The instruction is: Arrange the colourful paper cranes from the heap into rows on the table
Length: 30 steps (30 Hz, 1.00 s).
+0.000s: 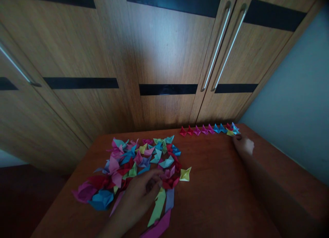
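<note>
The right hand [244, 146] and left hand [140, 193] had curled fingers; grip was indeterminate. Sideways drift of the right hand could have knocked the folded-paper row [210, 129] askew.

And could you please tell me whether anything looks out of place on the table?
Yes: near the right hand, a yellow paper piece sits in front of the neat row, breaking its line.
</note>
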{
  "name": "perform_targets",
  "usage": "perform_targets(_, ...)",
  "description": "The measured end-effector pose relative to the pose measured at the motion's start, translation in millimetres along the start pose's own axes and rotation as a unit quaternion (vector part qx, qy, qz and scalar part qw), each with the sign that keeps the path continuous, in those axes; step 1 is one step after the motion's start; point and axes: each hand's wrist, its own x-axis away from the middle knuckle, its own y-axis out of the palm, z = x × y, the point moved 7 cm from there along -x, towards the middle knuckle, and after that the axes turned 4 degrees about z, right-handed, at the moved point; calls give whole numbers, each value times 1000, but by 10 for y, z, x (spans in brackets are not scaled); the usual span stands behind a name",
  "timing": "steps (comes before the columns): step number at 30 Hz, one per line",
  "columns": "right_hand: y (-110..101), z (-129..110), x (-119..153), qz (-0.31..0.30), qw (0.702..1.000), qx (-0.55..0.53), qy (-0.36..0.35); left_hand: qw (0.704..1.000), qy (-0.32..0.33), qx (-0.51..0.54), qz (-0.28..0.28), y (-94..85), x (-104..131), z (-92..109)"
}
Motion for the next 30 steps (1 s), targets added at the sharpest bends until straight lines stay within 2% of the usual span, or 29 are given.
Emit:
perform_targets(9,4,-41,14,-10,1000,-6,-1,1000,-4,-3,-13,10,-8,4)
perform_targets(14,-96,-63,58,11,1000,-22,11,1000,1,12,-12,6,-8,37)
perform_targets(17,-204,-79,130,47,998,-40,23,999,7,-31,-13,-1,-13,41)
perform_targets(20,-271,-155,270,76,995,-58,29,993,51,-104,27,-36,-16,51)
perform_targets(24,-272,-472,560,66,990,-127,-2,966,118,-217,79,27,-7,61)
perform_targets(30,-247,-1170,1061,-30,959,-269,-85,918,134,-371,27,339,-51,89)
